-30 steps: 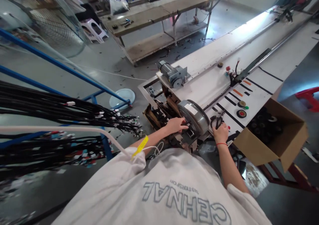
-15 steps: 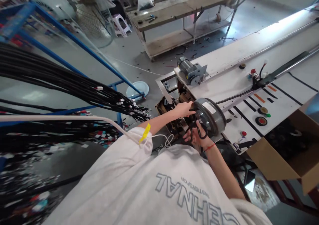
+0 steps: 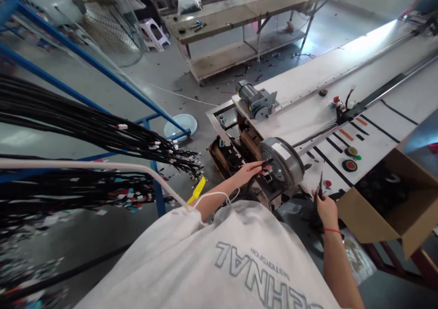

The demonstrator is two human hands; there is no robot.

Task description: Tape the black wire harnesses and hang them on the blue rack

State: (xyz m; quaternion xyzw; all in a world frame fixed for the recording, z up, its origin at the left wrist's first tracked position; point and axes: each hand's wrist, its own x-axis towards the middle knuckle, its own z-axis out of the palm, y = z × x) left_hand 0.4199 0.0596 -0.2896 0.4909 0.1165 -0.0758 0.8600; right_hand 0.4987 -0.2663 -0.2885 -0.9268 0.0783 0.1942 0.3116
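My left hand (image 3: 251, 171) reaches to the open face of a grey round drum (image 3: 297, 163) at the end of the white bench. Its fingers are closed together near the drum's middle; a small dark piece shows at the fingertips, too blurred to name. My right hand (image 3: 327, 211), a red cord round its wrist, is closed on black scissors (image 3: 320, 190). They point up, apart from the drum, beside the bench's front edge. A dark cable (image 3: 316, 135) runs along the bench behind the drum.
A motor (image 3: 255, 100) sits on the bench (image 3: 290, 101) corner. Tape rolls (image 3: 349, 164) and black and orange strips lie to the right, by an open carton (image 3: 362, 213). At left, bundles of black cables (image 3: 85, 122) hang on a blue frame (image 3: 78, 30).
My right hand has moved from the drum's face to the right with the scissors. My left hand has gone from the drum's rim down towards its middle. The view has shifted slightly.
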